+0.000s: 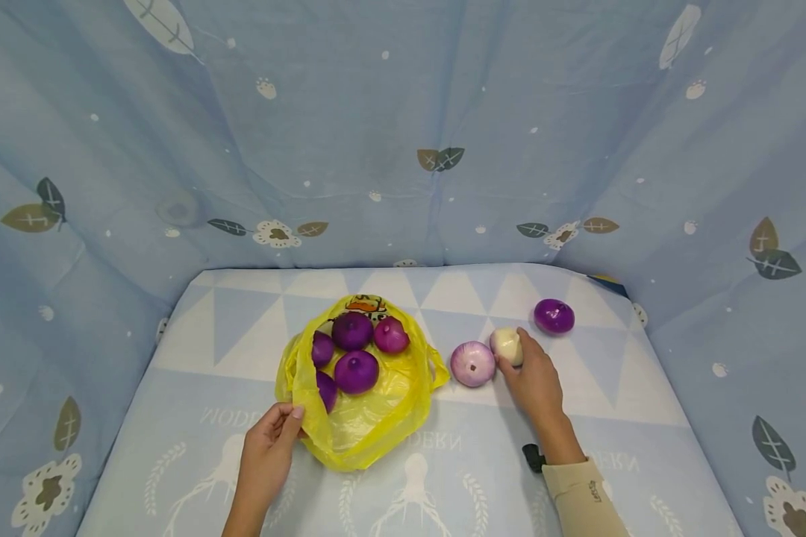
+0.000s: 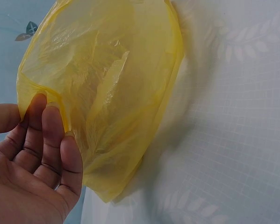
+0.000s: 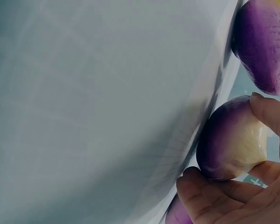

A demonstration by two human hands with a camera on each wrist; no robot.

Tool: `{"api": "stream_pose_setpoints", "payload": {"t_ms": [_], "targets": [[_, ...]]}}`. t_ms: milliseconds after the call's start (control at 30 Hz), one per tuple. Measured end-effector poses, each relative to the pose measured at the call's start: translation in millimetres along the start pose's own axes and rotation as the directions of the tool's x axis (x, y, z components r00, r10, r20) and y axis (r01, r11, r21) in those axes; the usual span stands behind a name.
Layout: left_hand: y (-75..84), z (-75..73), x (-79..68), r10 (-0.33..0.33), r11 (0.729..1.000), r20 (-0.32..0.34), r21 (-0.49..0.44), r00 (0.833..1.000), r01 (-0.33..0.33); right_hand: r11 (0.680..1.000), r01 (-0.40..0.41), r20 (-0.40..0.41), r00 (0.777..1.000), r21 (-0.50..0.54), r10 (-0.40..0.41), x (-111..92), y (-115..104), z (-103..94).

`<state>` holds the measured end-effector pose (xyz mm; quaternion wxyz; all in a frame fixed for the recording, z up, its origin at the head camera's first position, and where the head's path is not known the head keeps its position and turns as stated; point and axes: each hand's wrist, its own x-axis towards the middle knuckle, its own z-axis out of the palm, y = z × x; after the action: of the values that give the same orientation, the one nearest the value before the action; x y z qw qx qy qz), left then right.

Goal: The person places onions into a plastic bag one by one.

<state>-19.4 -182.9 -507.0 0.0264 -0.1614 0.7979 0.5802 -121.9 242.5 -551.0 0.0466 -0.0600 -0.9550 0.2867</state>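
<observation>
My left hand (image 1: 269, 441) pinches the near left rim of a yellow plastic bag (image 1: 392, 436); in the left wrist view the thumb and fingertips hold its thin film (image 2: 116, 93). Several purple onions (image 1: 357, 372) lie inside the open bag, some partly hidden by its left side. To the right, my right hand (image 1: 536, 377) grips a cream-and-purple onion (image 1: 507, 345). The right wrist view shows the thumb on one side of this onion (image 3: 228, 140) and fingers on the other. Just left of it sits a pale purple onion (image 1: 473, 364).
A dark purple onion (image 1: 554, 317) lies farther back on the right. A blue and white patterned cloth (image 1: 497, 462) covers the table, and blue printed curtains (image 1: 349, 119) enclose its back and sides. A black wrist device (image 1: 533, 458) sits by the right sleeve.
</observation>
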Motion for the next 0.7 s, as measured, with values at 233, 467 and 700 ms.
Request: {"api": "stream_pose_setpoints", "payload": {"t_ms": [233,467,700], "targets": [[-1.2,-0.8,-0.4,0.004,1.000,-0.003,-0.001,1.000,-0.004,1.000,0.005,-0.002,1.000,-0.002,-0.005,-2.2,-2.8,-1.5],[-0.8,-2.6,-1.5,0.004,1.000,-0.003,-0.005,1.000,-0.004,1.000,0.002,0.001,1.000,0.010,-0.002,-4.8,-1.5,-2.0],[-0.9,-4.1,-2.1,0.005,1.000,-0.009,0.002,1.000,-0.005,0.997,-0.032,0.014,0.999,0.072,0.031,-7.7,2.0,-4.5]]}}
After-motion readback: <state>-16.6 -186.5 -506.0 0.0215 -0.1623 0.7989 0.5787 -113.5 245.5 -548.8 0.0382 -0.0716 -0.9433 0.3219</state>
